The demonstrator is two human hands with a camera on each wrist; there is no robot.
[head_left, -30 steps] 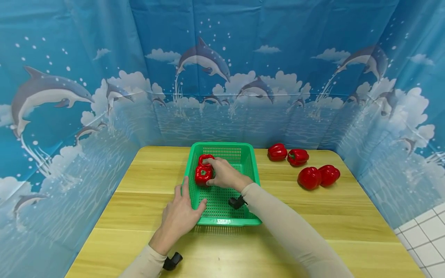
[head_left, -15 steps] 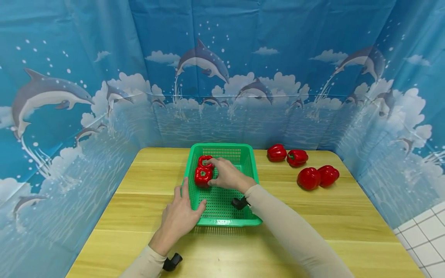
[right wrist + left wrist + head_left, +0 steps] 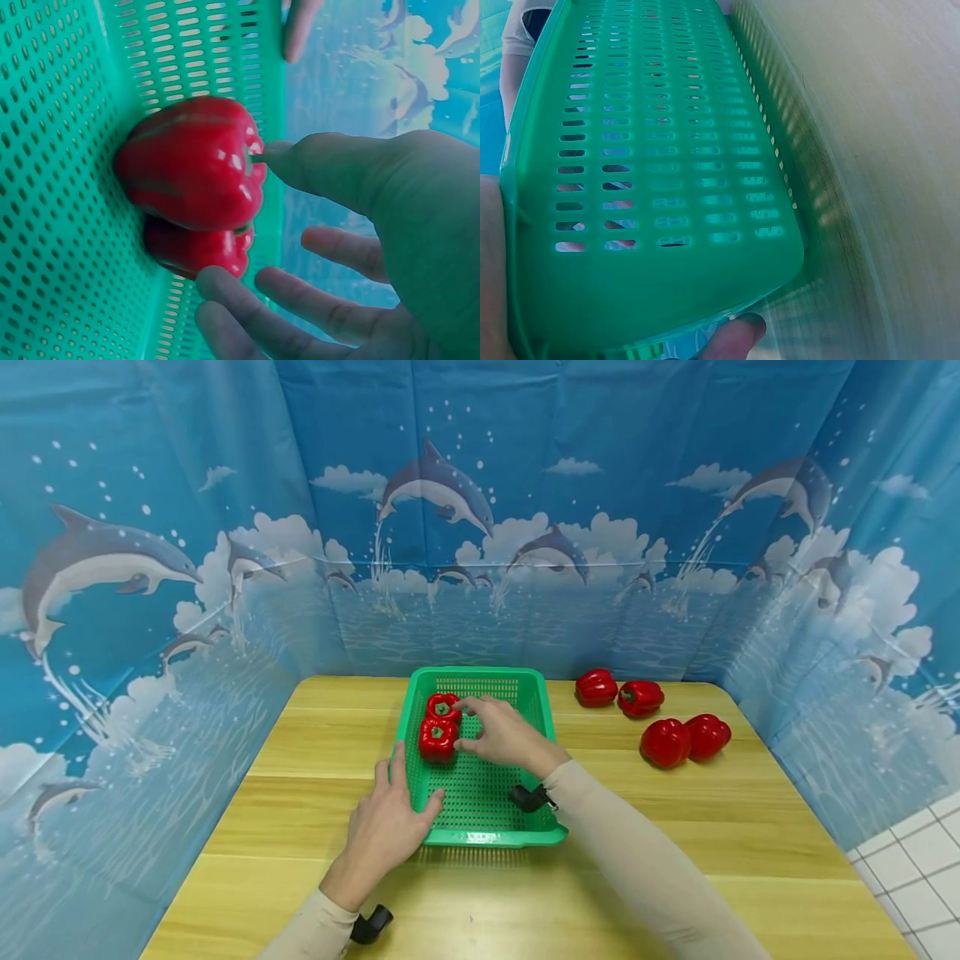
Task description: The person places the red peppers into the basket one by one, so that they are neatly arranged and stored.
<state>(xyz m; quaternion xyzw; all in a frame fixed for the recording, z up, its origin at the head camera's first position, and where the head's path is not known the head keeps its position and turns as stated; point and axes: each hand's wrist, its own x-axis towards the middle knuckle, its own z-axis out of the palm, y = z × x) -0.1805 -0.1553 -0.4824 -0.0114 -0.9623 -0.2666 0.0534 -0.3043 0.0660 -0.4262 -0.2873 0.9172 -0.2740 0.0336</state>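
Note:
A green plastic basket (image 3: 487, 839) stands on the wooden table. Two red bell peppers sit upright against its left wall, a near pepper (image 3: 438, 743) and a far pepper (image 3: 441, 700), stems up. Over the basket, just right of them, hovers my right hand (image 3: 510, 739), its thumb and fingers spread apart with nothing between them. In the right wrist view the thumb (image 3: 322, 161) overlaps the stem of the near pepper (image 3: 187, 165). My left hand (image 3: 386, 818) rests at the basket's near left corner, index finger along the left rim and thumb stretched over the inside.
Several more red bell peppers lie on the table right of the basket: a pair (image 3: 641, 698) at the back edge and a pair (image 3: 667, 743) nearer. A blue dolphin-print curtain (image 3: 480, 602) closes off the back and sides. Wrist cameras (image 3: 372, 924) sit under both wrists.
My right hand has let go of the bell peppers and drawn back a little to the right, leaving both in the basket. The left hand has stayed in place.

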